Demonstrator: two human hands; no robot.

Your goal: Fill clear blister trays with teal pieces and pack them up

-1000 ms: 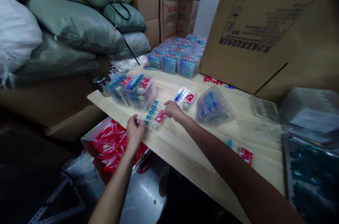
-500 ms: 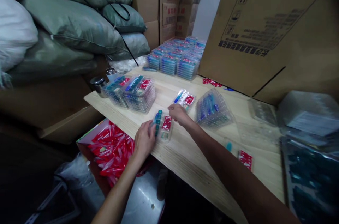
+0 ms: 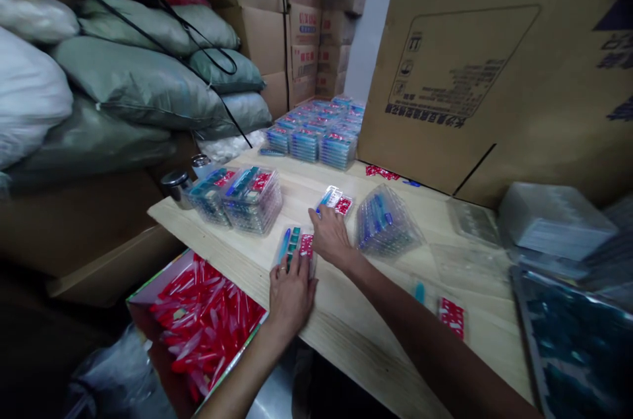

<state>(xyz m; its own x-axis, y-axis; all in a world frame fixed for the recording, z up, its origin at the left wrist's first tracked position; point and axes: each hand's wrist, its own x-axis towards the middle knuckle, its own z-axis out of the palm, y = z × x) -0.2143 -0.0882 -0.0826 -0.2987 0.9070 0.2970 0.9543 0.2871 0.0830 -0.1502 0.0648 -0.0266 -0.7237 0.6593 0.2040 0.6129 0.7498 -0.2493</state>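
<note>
A clear plastic tray (image 3: 281, 249) lies near the table's front edge, holding a blue pen-like piece, a column of teal pieces and a red patterned packet. My left hand (image 3: 289, 293) rests on its near end, fingers stretched out and a ring on one. My right hand (image 3: 330, 234) is bent at the tray's far right corner, fingers curled downward; what they pinch, if anything, is hidden. Just beyond it lies a second filled tray (image 3: 341, 204), partly covered by that hand. To the right stands a tilted stack of clear trays with blue pieces (image 3: 388, 224).
Filled tray stacks (image 3: 253, 201) stand at left beside metal-lidded containers (image 3: 177, 188); more stacks (image 3: 316, 142) stand at the back. A box of red pieces (image 3: 202, 320) sits below the front edge. At right are empty clear trays (image 3: 554, 221), a teal-filled metal tray (image 3: 583, 340) and a large carton (image 3: 469, 76).
My left hand has gone from the tray's left side to lying over its near end. My right hand's fingers have curled down near the far tray. The camera view has tilted upward.
</note>
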